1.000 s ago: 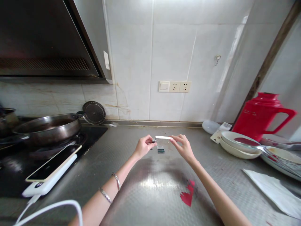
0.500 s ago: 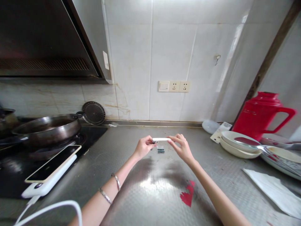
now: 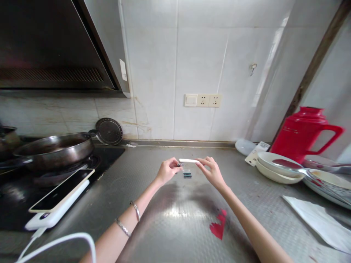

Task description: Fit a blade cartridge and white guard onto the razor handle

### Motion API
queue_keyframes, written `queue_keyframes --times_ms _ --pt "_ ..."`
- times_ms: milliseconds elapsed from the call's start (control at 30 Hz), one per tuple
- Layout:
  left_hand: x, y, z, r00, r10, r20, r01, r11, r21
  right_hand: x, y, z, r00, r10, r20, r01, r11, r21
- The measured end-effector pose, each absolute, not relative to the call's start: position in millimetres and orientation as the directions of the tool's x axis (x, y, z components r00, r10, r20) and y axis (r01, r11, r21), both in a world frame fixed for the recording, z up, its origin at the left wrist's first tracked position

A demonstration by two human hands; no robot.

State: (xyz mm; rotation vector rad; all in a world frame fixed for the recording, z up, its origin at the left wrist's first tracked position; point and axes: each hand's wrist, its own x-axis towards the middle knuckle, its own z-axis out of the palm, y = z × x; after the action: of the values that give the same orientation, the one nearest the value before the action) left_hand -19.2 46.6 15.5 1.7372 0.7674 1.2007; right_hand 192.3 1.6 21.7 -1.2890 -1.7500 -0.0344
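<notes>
My right hand (image 3: pixel 211 171) pinches the right end of a slim white stick-like piece (image 3: pixel 188 160), which lies nearly level, its left end slightly higher. My left hand (image 3: pixel 166 171) is closed, thumb against fingers, on a small dark-and-silver piece (image 3: pixel 179 165) too small to name. The white piece's left end lies close to my left fingertips; whether they touch I cannot tell. On the metal counter (image 3: pixel 153 226) between and beyond my hands lie two small dark bars (image 3: pixel 187 175), perhaps batteries.
To the left, a phone (image 3: pixel 63 190) rests on a white power bank (image 3: pixel 49 219) with a cable, beside a pan (image 3: pixel 57 149) on the stove. At right stand a red thermos (image 3: pixel 301 135), stacked bowls (image 3: pixel 278 171) and a white paper (image 3: pixel 318 219). Red scraps (image 3: pixel 218 228) lie in front.
The white piece has tilted a little, its left end now higher and its right end lower, and it has shifted slightly right from my left fingers. Both hands stay nearly in place.
</notes>
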Motion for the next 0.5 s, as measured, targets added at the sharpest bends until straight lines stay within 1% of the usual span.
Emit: queue_keyframes --times_ms 100,267,367,500 --pt "-19.8 46.7 16.9 0.335 0.853 0.399 0.006 -0.426 0.905 195.3 2.1 21.3 0.006 0.736 0.677 0.751 0.444 -0.489" --pt "-21.0 47.4 18.7 0.327 0.851 0.410 -0.009 -0.431 0.902 194.8 1.5 20.8 -0.031 0.751 0.659 0.719 0.475 -0.507" --pt "-21.2 47.9 18.5 0.328 0.857 0.398 -0.027 -0.412 0.911 195.7 2.0 19.7 -0.007 0.753 0.658 0.718 0.462 -0.520" --pt "-21.0 48.7 17.5 0.322 0.856 0.404 -0.035 -0.416 0.909 195.4 1.2 20.5 -0.006 0.747 0.665 0.721 0.464 -0.514"
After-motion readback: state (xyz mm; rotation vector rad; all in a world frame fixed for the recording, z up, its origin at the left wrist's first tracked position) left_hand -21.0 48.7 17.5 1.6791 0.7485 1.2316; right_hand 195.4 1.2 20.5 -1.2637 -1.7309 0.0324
